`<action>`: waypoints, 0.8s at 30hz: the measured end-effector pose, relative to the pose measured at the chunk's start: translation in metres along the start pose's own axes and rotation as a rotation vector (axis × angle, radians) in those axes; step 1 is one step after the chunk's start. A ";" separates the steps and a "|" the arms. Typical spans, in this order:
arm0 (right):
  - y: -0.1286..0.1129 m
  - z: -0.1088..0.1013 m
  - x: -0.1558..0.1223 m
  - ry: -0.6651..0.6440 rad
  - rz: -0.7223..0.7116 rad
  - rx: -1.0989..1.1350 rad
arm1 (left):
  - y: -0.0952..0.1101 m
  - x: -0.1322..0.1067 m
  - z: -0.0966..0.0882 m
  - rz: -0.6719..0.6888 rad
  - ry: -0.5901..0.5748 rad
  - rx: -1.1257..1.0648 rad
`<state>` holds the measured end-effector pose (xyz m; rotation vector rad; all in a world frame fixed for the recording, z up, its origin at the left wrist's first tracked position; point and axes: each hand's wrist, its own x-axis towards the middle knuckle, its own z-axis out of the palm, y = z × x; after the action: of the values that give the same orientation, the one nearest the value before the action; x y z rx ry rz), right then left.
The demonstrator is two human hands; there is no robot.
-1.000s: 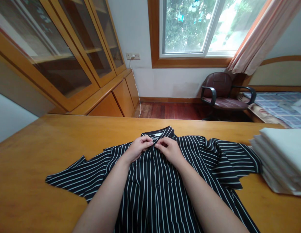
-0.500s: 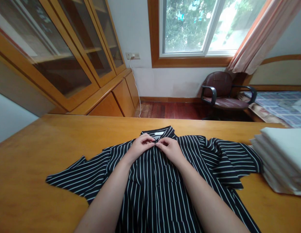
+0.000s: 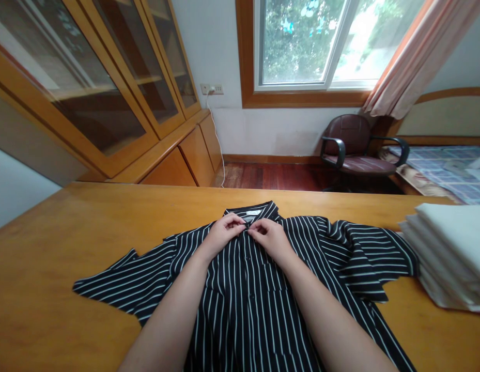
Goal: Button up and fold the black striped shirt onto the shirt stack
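Observation:
A black shirt with white stripes (image 3: 240,305) lies spread front side up, its collar pointing away from me and its short sleeves out to both sides. Just below the collar, my left hand (image 3: 223,233) pinches one front edge of the shirt. My right hand (image 3: 271,236) pinches the opposite front edge, its fingertips a small gap from the left ones. Whatever button sits between the fingertips is too small to make out. Further down the front a dark button (image 3: 252,296) shows.
The shirt rests on a wooden table (image 3: 42,268). A stack of folded white cloth (image 3: 452,248) stands at the right, by the sleeve. Beyond the table are a glass-door cabinet (image 3: 108,103), an armchair (image 3: 352,142) and a bed (image 3: 449,160).
My left fingertips have shifted slightly left, widening the small gap to the right fingertips. The right hand and the shirt stay almost the same.

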<state>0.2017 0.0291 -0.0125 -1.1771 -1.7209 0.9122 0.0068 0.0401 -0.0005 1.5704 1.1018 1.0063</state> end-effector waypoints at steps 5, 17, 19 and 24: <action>0.001 0.001 0.000 0.083 0.030 0.066 | 0.002 -0.001 0.000 -0.012 0.005 -0.016; 0.003 -0.001 0.000 0.049 -0.118 -0.007 | 0.006 -0.001 -0.002 0.029 -0.042 0.027; 0.002 -0.001 0.000 0.052 -0.101 -0.011 | 0.008 -0.002 -0.002 0.028 -0.048 0.034; -0.001 -0.002 -0.001 0.059 -0.086 -0.016 | 0.010 -0.003 -0.001 0.004 -0.035 0.045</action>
<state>0.2038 0.0285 -0.0110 -1.1204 -1.7207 0.8062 0.0071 0.0363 0.0092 1.6215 1.1043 0.9590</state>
